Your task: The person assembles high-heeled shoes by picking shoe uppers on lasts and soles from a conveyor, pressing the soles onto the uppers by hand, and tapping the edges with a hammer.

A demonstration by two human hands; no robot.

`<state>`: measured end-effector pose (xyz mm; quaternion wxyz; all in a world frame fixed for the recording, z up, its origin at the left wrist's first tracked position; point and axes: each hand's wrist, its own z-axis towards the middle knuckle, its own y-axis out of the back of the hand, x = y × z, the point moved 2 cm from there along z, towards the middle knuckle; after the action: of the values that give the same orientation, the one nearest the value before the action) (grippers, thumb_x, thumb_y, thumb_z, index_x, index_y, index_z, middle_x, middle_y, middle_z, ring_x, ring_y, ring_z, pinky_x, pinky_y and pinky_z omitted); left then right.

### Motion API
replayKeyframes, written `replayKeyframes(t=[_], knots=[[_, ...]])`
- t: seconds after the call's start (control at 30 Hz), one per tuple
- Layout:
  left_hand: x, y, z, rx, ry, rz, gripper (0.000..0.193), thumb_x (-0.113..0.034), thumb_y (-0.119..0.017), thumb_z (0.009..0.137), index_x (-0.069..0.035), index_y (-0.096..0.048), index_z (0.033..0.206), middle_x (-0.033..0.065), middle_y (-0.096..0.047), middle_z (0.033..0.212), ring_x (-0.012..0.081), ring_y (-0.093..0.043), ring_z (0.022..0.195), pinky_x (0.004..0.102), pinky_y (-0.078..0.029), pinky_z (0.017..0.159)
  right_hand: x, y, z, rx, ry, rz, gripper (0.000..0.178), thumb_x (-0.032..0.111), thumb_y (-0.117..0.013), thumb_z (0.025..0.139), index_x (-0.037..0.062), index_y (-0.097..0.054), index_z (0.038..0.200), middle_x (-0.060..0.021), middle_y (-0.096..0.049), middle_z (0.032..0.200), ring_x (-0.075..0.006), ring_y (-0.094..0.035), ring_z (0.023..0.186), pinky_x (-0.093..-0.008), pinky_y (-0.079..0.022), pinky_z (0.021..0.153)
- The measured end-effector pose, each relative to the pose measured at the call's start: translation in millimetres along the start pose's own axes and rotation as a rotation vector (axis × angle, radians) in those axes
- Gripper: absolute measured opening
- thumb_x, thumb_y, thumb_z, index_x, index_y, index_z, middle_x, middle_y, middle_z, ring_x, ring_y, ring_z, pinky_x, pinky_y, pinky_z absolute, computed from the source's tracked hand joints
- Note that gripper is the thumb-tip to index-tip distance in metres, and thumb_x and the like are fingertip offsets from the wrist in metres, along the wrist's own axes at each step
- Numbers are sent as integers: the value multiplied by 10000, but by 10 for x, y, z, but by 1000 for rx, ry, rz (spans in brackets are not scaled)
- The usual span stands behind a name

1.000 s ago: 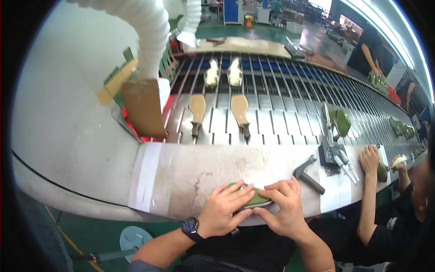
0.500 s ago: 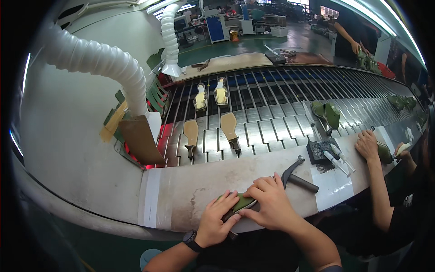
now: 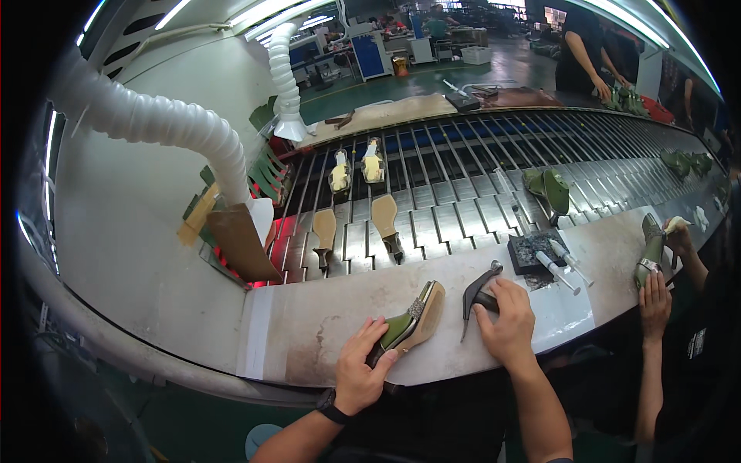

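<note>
A green shoe (image 3: 400,327) with a glittery band and a tan sole lies tilted on its side on the pale work ledge (image 3: 309,316). My left hand (image 3: 361,369) is closed round its heel end, and the toe points away from me. To the right, my right hand (image 3: 507,320) has its fingers wrapped round the black handle of a shoemaker's hammer (image 3: 477,291). The hammer's curved metal head, with a round face and a thin tail, rests on or just above the ledge; I cannot tell which. My palm hides most of the handle.
Beyond the ledge runs a slatted metal conveyor (image 3: 455,224) bearing tan soles (image 3: 384,216), shoes in clear wrap (image 3: 373,162) and green shoes (image 3: 549,189). A dark block (image 3: 532,253) with syringes (image 3: 559,270) sits right. A co-worker's hand (image 3: 654,305) holds another shoe. White hoses (image 3: 154,116) hang left.
My right hand has left the shoe, moved right and closed on the hammer. The shoe has been turned, so its sole and toe now show. The co-worker's shoe now stands more upright.
</note>
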<state>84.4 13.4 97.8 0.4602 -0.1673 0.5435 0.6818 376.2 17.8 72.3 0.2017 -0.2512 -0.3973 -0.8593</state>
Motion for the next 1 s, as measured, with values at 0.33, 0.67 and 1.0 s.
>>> replayKeyframes(t=[0.33,0.67,1.0], knots=[[12,73,8,11,-40,59,469,-179,-753,931,5,-662,1352,210,-645,1462,418,-525,1450,497,-404,1177,132,-63,-22,56,120,-76,391,155,-781,826,15,-722,1186,-155,-728,1190,-352,-665,1075,-470,-493,959],[46,99,-1,18,-72,101,476,-191,-760,928,-4,-663,1355,194,-650,1462,414,-536,1441,501,-411,1169,165,-85,-48,66,121,-86,426,133,-774,801,3,-709,1201,-157,-724,1190,-348,-663,1079,-466,-495,965],[41,114,49,70,-34,87,512,-167,-783,918,3,-642,1380,203,-632,1481,427,-511,1457,496,-399,1187,141,-85,-28,75,100,-53,427,129,-781,794,-5,-715,1194,-163,-721,1225,-357,-664,1115,-468,-494,986]])
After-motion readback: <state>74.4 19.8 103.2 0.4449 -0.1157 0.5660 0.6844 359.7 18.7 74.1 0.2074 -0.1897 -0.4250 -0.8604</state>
